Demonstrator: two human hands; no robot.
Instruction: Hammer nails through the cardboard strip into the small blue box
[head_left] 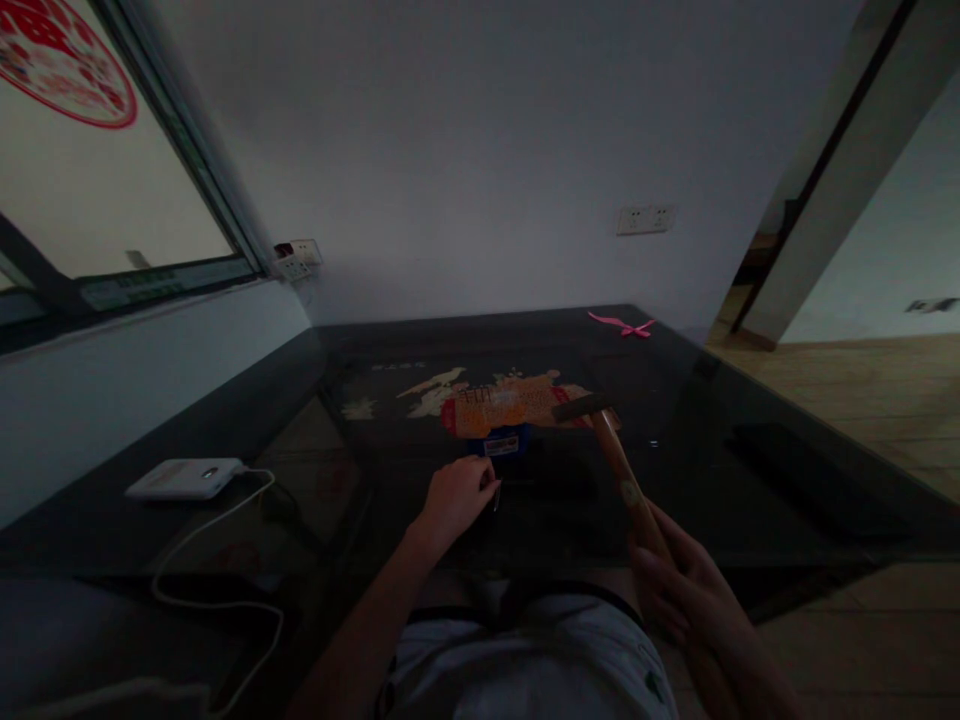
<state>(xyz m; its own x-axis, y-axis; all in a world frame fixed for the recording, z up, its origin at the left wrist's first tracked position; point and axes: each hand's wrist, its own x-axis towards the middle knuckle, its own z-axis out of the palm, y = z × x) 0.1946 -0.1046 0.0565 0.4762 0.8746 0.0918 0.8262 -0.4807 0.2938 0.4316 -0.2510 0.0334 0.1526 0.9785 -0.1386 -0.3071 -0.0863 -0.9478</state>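
My right hand [682,580] is closed around the wooden handle of a hammer [621,465]. The dark hammer head points up and left, held over the right end of the table picture. Near the table's front edge, my left hand [459,490] is closed, with its fingers pinched together. A thin, shiny metal piece [496,496] shows at those fingertips, too small and dim to name. Just beyond the left hand sits a small blue box [504,441] with a pale label.
The dark glossy table [405,345] bears a red, orange and gold picture [517,400]. A white power bank [186,478] with a trailing cable [217,520] lies left. A pink ribbon [626,326] is at the back right; a flat black object [817,480] lies right.
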